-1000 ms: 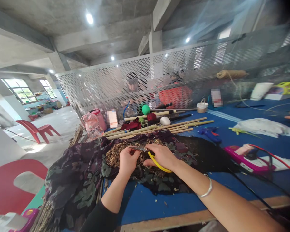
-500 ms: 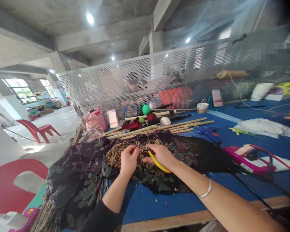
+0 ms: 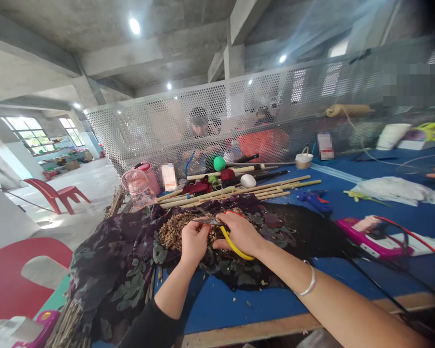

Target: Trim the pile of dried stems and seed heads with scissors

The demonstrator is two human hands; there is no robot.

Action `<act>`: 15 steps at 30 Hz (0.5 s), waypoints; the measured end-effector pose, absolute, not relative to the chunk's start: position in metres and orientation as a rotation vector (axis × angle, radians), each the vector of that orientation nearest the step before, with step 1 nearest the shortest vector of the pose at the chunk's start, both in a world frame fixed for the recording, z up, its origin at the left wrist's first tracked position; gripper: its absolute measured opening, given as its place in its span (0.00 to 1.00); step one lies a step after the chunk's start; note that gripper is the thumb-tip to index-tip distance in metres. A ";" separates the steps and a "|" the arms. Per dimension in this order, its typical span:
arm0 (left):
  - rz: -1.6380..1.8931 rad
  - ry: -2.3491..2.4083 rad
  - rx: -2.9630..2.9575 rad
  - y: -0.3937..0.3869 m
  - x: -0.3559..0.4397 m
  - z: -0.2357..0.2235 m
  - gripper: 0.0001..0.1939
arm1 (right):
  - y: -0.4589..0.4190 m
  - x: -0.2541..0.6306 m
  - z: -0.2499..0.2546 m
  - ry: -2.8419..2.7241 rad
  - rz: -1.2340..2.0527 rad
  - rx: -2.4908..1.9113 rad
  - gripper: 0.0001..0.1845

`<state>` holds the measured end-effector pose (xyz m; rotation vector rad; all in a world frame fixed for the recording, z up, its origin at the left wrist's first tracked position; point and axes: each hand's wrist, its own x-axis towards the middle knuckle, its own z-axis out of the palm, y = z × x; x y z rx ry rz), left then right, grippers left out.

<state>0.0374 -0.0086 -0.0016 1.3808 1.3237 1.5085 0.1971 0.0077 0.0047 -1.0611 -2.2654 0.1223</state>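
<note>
In the head view, our right hand (image 3: 243, 235) wraps the scissors (image 3: 234, 247) above the brown scraps (image 3: 174, 233), seemingly for control. Our left hand (image 3: 195, 241) pinches narrowly by the blades; what it holds, we cannot tell. The patterned cloth (image 3: 119, 256) beneath probably gathers loose bits.

Yellow-handled scissors (image 3: 235, 245), green ball (image 3: 219, 164), dark leaf-patterned cloth (image 3: 121, 261), blue table (image 3: 217, 309).

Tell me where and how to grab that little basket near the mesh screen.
Pinch the small basket by the top of its handle, coming down from above and from the near side. It stands upright on the blue tabletop and the handle arches over its rim, while the perforated screen rises behind it, so the far side looks harder to reach.
</note>
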 end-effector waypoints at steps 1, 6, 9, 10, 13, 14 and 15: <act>1.501 1.340 1.407 -0.009 0.038 -0.001 0.12 | 0.007 0.197 0.005 -2.270 0.119 -1.071 0.34; 1.444 1.394 1.530 -0.013 0.040 0.000 0.11 | 0.006 0.199 0.010 -2.296 0.130 -1.133 0.27; 1.432 1.414 1.483 -0.011 0.039 0.000 0.11 | 0.007 0.200 0.010 -2.306 0.119 -1.155 0.28; 1.441 1.412 1.447 -0.010 0.039 0.000 0.11 | 0.007 0.200 0.009 -2.304 0.114 -1.158 0.30; 1.494 1.342 1.316 -0.006 0.037 -0.001 0.10 | 0.010 0.200 0.006 -2.285 0.116 -1.142 0.33; 1.507 1.307 1.284 -0.005 0.037 -0.001 0.10 | 0.011 0.200 0.005 -2.279 0.124 -1.136 0.33; 1.513 1.279 1.261 -0.005 0.037 -0.001 0.10 | 0.011 0.200 0.004 -2.275 0.133 -1.131 0.33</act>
